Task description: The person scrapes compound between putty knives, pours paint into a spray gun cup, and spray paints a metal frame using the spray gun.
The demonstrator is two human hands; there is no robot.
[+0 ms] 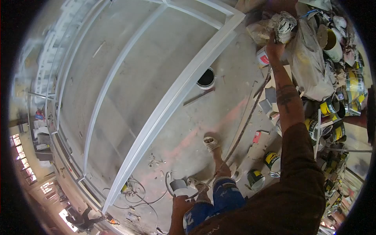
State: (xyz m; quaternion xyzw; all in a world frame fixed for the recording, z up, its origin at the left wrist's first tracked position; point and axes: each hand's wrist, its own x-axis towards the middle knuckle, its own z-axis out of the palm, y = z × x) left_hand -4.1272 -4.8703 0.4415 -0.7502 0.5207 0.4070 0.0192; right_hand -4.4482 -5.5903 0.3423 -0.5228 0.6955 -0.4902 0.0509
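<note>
At the upper right, my right hand (275, 49) is at the end of my outstretched arm, its fingers closed against a paint-smeared can (286, 24); the fingertips are partly hidden. A white tin with a red label (262, 56) stands just beside this hand. Low in the view, my left hand (182, 204) grips a grey-white can (179, 187) near my legs. A long pale metal frame (178, 86) stretches across the view. Beside the frame, an open bucket with dark contents (206, 77) stands on the floor.
Crumpled plastic (309, 58) and many used paint tins (329, 106) are heaped along the right. Two yellow-and-black tins (272, 159) lie near my legs. A hose or cable (135, 192) coils at the frame's lower end. Another person (83, 221) is at the far lower left.
</note>
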